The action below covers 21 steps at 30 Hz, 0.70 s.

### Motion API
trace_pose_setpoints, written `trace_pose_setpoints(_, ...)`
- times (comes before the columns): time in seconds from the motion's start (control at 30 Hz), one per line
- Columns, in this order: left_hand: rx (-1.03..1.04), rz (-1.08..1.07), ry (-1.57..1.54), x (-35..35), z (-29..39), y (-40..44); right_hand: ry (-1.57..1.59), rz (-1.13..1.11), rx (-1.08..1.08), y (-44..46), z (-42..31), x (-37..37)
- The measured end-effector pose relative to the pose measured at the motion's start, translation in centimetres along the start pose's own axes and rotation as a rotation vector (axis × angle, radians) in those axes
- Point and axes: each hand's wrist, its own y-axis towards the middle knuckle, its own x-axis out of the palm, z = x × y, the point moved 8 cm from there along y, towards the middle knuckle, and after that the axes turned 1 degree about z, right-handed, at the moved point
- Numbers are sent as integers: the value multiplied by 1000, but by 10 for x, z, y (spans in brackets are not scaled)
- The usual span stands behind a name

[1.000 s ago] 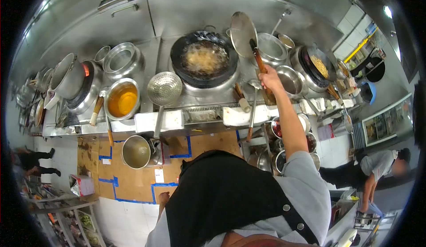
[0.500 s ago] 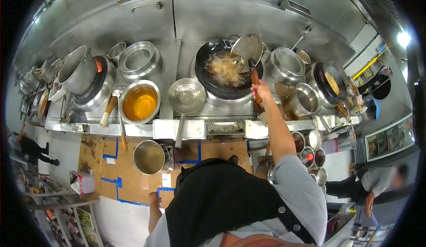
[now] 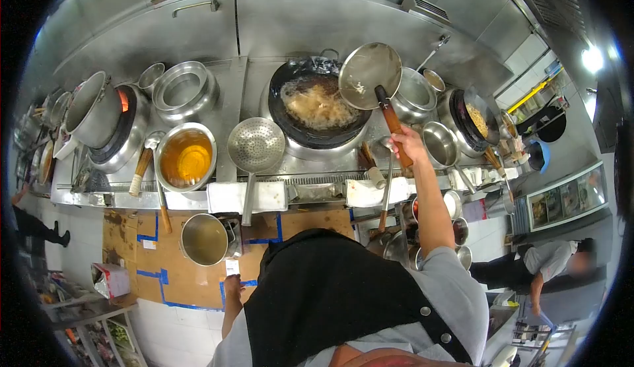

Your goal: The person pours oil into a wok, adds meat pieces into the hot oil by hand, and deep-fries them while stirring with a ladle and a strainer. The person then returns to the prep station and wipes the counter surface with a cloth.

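Note:
My right hand [image 3: 409, 146] is wrapped round the wooden handle of a round mesh skimmer [image 3: 371, 70]. The skimmer's bowl is tilted above the right rim of a black wok [image 3: 285, 117], with a few pale bits on its mesh. Inside the wok, pale brown food [image 3: 320, 108] bubbles in liquid. Down by my left side hangs my left hand [image 3: 232, 284], small in view, its fingers loosely apart and nothing visible in them. Nearest to it is a metal pot [image 3: 205, 240] of cloudy liquid.
A perforated ladle [image 3: 256, 144] and a bowl of orange oil [image 3: 188, 157] lie left of the wok. A bamboo brush [image 3: 371, 166] and a long-handled ladle [image 3: 387, 195] sit at the front right. Another wok [image 3: 487, 109] stands farther right. A co-worker [image 3: 528, 265] bends at the right.
The skimmer has lifted away from the wok's contents and shifted to the wok's right rim, with my right hand moving along. My view has shifted slightly right.

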Motion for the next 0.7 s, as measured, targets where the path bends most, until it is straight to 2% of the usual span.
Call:
trace_pose_setpoints(0.1, -28, -32, -113, 6, 6, 13, -213, 41, -24, 19, -17, -21)
trace_pose_setpoints(0.17, -349, 89, -434, 9, 16, -14, -347, 70, -64, 40, -14, -30)
trace_pose_setpoints(0.23, -360, 134, -434, 14, 20, -23, -484, 69, -91, 63, -6, -35)
trace_pose_setpoints(0.3, -388, 156, -394, 22, 17, -31, -438, 44, -32, 86, 11, -27)
trace_pose_setpoints(0.43, -431, 245, -592, 48, 11, -77, -208, -112, 34, 126, 49, 3)
trace_pose_setpoints(0.47, -433, 202, -635, 58, 4, -81, -147, -153, 72, 134, 61, 7)
trace_pose_setpoints(0.57, -325, 200, -448, 84, 5, -111, 33, -274, 109, 140, 78, 29)
trace_pose_setpoints(0.6, -43, 92, -112, 98, -2, -106, 58, -296, 114, 140, 82, 36)
trace_pose_setpoints(0.63, 288, 99, 352, 111, 19, -117, 75, -307, 114, 138, 84, 45)
trace_pose_setpoints(0.67, 582, 215, 676, 121, 46, -139, 90, -314, 112, 133, 83, 54)
trace_pose_setpoints(0.7, 350, 136, 453, 118, 17, -131, 107, -317, 107, 127, 80, 63)
